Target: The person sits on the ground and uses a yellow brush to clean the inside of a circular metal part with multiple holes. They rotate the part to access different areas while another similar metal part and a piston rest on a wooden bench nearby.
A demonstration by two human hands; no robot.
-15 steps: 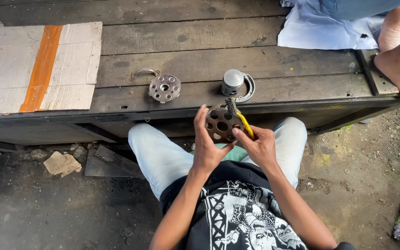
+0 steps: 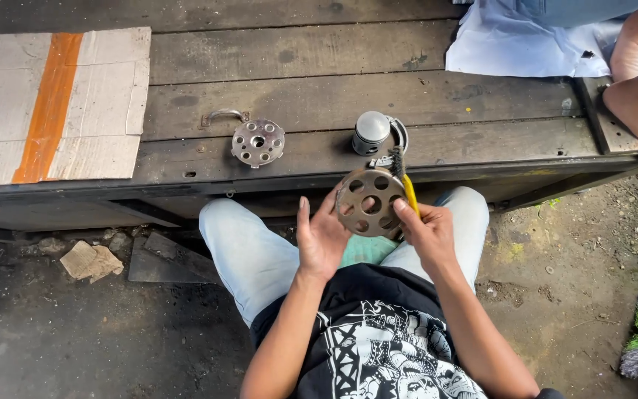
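left hand point(image 2: 321, 238): holds perforated disc point(image 2: 370, 202) | right hand point(image 2: 428, 233): yellow-handled brush point(image 2: 405, 182) against disc

perforated discs point(image 2: 370, 202): 2 | piston point(image 2: 371, 131): 1 | brush point(image 2: 405, 185): 1 | cardboard point(image 2: 53, 103): 1

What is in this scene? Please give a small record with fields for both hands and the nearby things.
left hand: supports the round rusty metal disc with holes
right hand: grips the yellow-handled wire brush, bristles at the disc's rim
bench: dark wooden planks
on bench: second perforated metal disc; grey metal piston; cardboard sheet with orange stripe
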